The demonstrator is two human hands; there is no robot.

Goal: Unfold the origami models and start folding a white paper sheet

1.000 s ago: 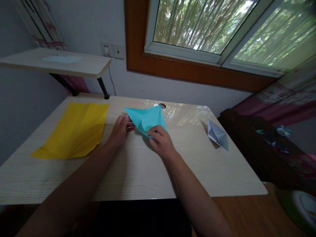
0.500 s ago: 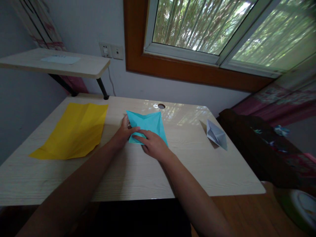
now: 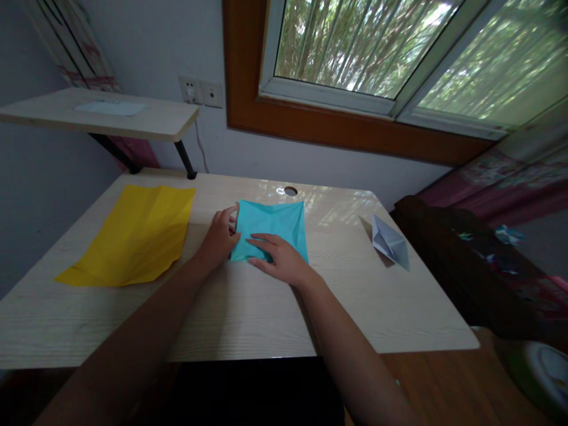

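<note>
A turquoise sheet of folded paper (image 3: 277, 220) lies on the desk in front of me, with creases across it. My right hand (image 3: 279, 257) rests on its lower part, fingers stretched and apart. At the paper's left edge is my left hand (image 3: 218, 238), its fingers bent and spaced from the thumb. The thumb tip touches the edge near the lower left, while the other fingertips sit beside the edge higher up. Part of the paper's lower side is covered by my right hand.
A large yellow sheet (image 3: 133, 236) lies to the left. On the right stands a folded whitish paper piece (image 3: 389, 242). A raised shelf (image 3: 164, 121) with black legs overhangs the desk's back left. The desk (image 3: 355, 307) ends near a dark piece of furniture (image 3: 465, 266).
The turquoise paper has shifted right and turned slightly. My right hand has moved a little right with its fingers spread wider, and my left thumb has drawn back to the paper's edge.
</note>
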